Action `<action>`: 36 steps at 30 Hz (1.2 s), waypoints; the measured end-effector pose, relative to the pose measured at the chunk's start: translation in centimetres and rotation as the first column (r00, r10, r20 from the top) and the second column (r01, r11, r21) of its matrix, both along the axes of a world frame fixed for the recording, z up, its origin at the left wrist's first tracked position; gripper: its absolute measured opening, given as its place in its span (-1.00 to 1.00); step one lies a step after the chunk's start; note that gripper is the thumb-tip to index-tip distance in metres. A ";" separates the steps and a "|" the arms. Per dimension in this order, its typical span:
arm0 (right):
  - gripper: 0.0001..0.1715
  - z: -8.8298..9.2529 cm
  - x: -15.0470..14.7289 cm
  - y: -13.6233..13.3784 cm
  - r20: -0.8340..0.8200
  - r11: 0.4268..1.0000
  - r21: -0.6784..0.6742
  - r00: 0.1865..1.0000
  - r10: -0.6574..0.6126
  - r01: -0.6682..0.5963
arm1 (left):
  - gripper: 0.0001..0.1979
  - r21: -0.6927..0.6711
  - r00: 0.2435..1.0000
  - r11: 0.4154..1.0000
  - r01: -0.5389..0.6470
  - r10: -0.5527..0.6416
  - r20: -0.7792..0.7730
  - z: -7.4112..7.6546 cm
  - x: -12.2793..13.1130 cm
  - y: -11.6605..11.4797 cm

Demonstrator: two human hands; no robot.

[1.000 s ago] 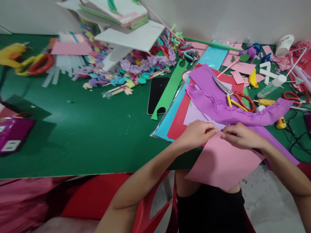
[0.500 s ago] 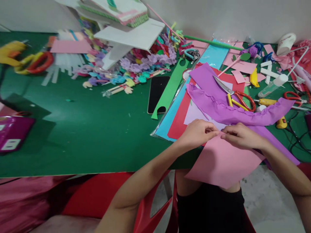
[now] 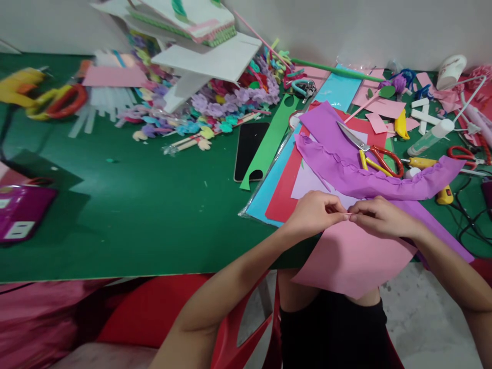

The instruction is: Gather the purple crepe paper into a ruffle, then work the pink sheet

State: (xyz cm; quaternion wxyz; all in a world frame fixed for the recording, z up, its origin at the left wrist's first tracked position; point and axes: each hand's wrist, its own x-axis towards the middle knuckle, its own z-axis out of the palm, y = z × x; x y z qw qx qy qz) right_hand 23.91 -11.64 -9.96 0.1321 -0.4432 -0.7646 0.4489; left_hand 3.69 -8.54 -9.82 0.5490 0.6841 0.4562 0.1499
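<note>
A pink sheet [image 3: 357, 261], paper or thin foam, hangs over the table's front edge above my lap. Its top edge is pinched between the fingers of my left hand [image 3: 315, 212] and my right hand [image 3: 380, 215], which almost touch each other. At the pinch the edge looks folded over, though the fingertips partly cover it. Just beyond my hands lies a gathered purple strip [image 3: 369, 182], curved and crimped along its middle. Scissors with red handles [image 3: 388, 156] rest above that strip on a purple sheet [image 3: 326, 120].
Red and blue sheets [image 3: 282, 197] lie under the purple one. Left of them are a green strip [image 3: 269, 143] and a black phone [image 3: 249, 148]. Farther back stands a white stand [image 3: 215, 56] among colourful flower pieces [image 3: 230, 100]. A glue gun [image 3: 23, 84] and cables [image 3: 467, 220] lie at the sides.
The pink sheet's top edge now looks folded over between my fingertips, and my fingers have closed in slightly. Otherwise the view has only shifted a little.
</note>
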 end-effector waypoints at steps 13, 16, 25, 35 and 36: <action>-0.71 0.0 0.0 0.2 -0.002 1.000 -0.004 1.000 -0.005 0.005 | -0.69 0.150 0.984 0.983 0.102 -0.078 -0.160 0.2 0.1 0.1; -0.69 -0.1 0.0 0.2 -0.003 1.000 -0.008 1.000 -0.001 0.001 | -0.67 0.161 0.977 0.980 0.116 -0.083 -0.199 0.4 0.2 0.0; -0.64 0.0 0.0 0.2 0.003 1.000 -0.002 1.000 0.003 -0.003 | -0.77 0.127 0.992 0.991 0.037 -0.021 -0.125 0.5 0.2 0.0; -0.71 -0.3 0.1 0.0 -0.015 1.000 -0.006 1.000 -0.006 0.005 | -0.85 0.076 0.999 0.996 -0.044 0.046 -0.024 0.1 0.2 -0.1; -0.73 -0.3 0.1 0.0 -0.021 1.000 -0.005 1.000 -0.005 0.005 | -0.85 0.066 0.999 0.996 -0.051 0.052 -0.008 0.1 0.2 -0.1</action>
